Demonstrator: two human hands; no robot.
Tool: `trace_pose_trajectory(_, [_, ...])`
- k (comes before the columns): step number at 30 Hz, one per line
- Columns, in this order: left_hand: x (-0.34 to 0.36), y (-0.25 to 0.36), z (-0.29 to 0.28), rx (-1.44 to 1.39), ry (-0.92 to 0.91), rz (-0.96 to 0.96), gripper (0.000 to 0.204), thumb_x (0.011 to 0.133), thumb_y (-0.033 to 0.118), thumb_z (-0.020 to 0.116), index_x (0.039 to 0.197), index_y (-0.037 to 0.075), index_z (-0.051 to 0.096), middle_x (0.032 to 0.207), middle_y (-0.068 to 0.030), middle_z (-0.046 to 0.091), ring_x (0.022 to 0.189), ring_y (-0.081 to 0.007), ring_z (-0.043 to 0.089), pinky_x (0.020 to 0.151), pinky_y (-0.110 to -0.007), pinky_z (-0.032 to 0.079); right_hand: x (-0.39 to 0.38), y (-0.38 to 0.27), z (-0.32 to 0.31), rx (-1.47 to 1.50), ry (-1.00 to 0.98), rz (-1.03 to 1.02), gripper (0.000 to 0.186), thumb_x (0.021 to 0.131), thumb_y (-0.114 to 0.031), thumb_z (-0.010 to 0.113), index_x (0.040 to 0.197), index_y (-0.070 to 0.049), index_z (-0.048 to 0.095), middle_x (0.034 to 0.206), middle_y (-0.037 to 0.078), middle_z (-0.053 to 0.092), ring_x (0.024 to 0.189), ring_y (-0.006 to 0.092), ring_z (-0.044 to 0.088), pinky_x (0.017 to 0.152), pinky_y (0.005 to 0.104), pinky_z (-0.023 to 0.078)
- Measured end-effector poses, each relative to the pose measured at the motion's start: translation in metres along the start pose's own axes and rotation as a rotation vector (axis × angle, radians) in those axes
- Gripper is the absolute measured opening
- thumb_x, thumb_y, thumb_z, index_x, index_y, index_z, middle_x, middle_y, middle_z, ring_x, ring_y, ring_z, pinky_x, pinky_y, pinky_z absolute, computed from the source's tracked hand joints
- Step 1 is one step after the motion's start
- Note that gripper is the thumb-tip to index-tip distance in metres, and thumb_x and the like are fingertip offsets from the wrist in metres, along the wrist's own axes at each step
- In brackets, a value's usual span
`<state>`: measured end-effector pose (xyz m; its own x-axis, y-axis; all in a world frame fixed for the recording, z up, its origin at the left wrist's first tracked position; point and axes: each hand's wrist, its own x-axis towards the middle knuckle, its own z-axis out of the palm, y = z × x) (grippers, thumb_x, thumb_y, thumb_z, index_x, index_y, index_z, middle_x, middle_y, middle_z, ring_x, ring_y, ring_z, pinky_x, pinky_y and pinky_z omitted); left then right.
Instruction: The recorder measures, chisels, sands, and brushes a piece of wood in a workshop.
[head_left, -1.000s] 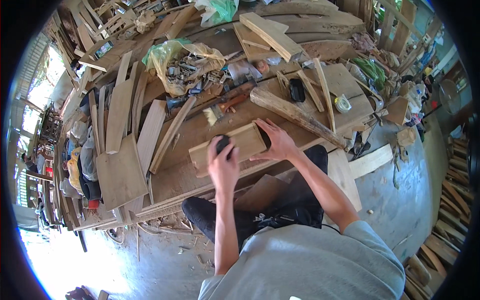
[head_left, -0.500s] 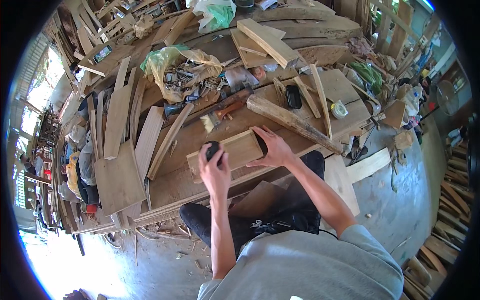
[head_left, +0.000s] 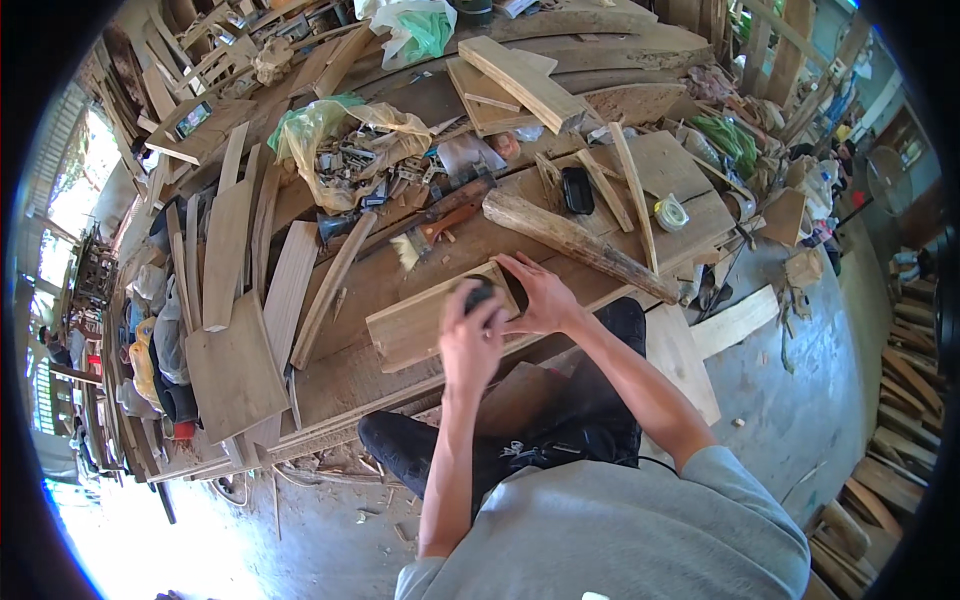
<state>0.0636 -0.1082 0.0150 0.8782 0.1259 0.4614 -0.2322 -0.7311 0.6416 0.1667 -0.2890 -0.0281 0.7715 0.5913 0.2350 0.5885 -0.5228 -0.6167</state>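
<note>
A short light wooden board [head_left: 400, 330] lies near the front edge of the bench. My left hand [head_left: 470, 330] is closed on a small black block [head_left: 480, 292] over the right part of this board; motion blurs its fingers slightly. My right hand [head_left: 540, 295] grips the board's right end, thumb at the near side and fingers at the far side. Just beyond the board, a brush [head_left: 420, 245] with pale bristles lies beside a long rough length of wood [head_left: 570, 240].
Loose planks [head_left: 225, 255] cover the bench's left; a plastic bag of metal pieces [head_left: 340, 155], a black case [head_left: 577, 190] and a round tape measure [head_left: 670, 212] sit farther back. My knee [head_left: 385, 440] is below the bench edge [head_left: 330, 430]. Stacked offcuts [head_left: 900, 420] stand at the right.
My left hand with the black block has swept from the board's left part to its right. The right hand stays at the board's end; the camera's view has shifted slightly.
</note>
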Motion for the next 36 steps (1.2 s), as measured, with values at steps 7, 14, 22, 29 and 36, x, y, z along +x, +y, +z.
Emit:
trace_pose_trajectory(7, [0.017, -0.005, 0.0, -0.018, 0.08, -0.177, 0.026, 0.089, 0.011, 0.083, 0.115, 0.011, 0.083, 0.138, -0.0152, 0.066, 0.123, -0.0399, 0.067, 0.106, -0.049, 0.056, -0.001, 0.003, 0.003, -0.001, -0.001, 0.029, 0.133, 0.063, -0.073, 0.093, 0.161, 0.0, 0.042, 0.161, 0.025, 0.054, 0.15, 0.0496, 0.048, 0.127, 0.0505, 0.041])
trace_pose_trajectory(14, [0.004, -0.013, -0.003, -0.073, -0.043, -0.023, 0.023, 0.089, 0.012, 0.083, 0.112, 0.009, 0.083, 0.137, -0.0144, 0.067, 0.123, -0.0377, 0.067, 0.107, -0.048, 0.055, -0.001, -0.005, 0.0, -0.032, -0.025, 0.044, 0.133, 0.062, -0.075, 0.093, 0.16, 0.002, 0.043, 0.161, 0.024, 0.054, 0.151, 0.0488, 0.048, 0.127, 0.0503, 0.042])
trace_pose_trajectory(22, [0.0, -0.006, 0.009, -0.068, 0.002, 0.003, 0.026, 0.092, 0.014, 0.083, 0.117, 0.01, 0.083, 0.14, -0.0151, 0.066, 0.124, -0.0391, 0.069, 0.106, -0.048, 0.057, 0.001, 0.0, 0.0, 0.011, -0.003, 0.007, 0.131, 0.064, -0.074, 0.092, 0.159, 0.002, 0.044, 0.161, 0.024, 0.053, 0.151, 0.0491, 0.047, 0.127, 0.0506, 0.041])
trace_pose_trajectory(29, [0.002, -0.02, -0.027, 0.099, 0.072, -0.203, 0.022, 0.092, 0.016, 0.084, 0.112, 0.006, 0.083, 0.137, -0.0162, 0.069, 0.122, -0.0375, 0.071, 0.101, -0.045, 0.06, -0.002, -0.004, -0.001, -0.04, -0.021, 0.026, 0.129, 0.064, -0.074, 0.092, 0.159, 0.001, 0.044, 0.161, 0.023, 0.054, 0.151, 0.049, 0.047, 0.126, 0.0518, 0.043])
trace_pose_trajectory(36, [-0.004, 0.006, 0.015, -0.024, -0.027, 0.041, 0.025, 0.091, 0.013, 0.082, 0.115, 0.011, 0.083, 0.138, -0.0141, 0.067, 0.125, -0.0375, 0.067, 0.105, -0.047, 0.057, -0.001, 0.003, 0.001, 0.128, 0.011, -0.041, 0.131, 0.063, -0.069, 0.096, 0.162, -0.002, 0.043, 0.163, 0.022, 0.053, 0.153, 0.049, 0.045, 0.127, 0.0517, 0.041])
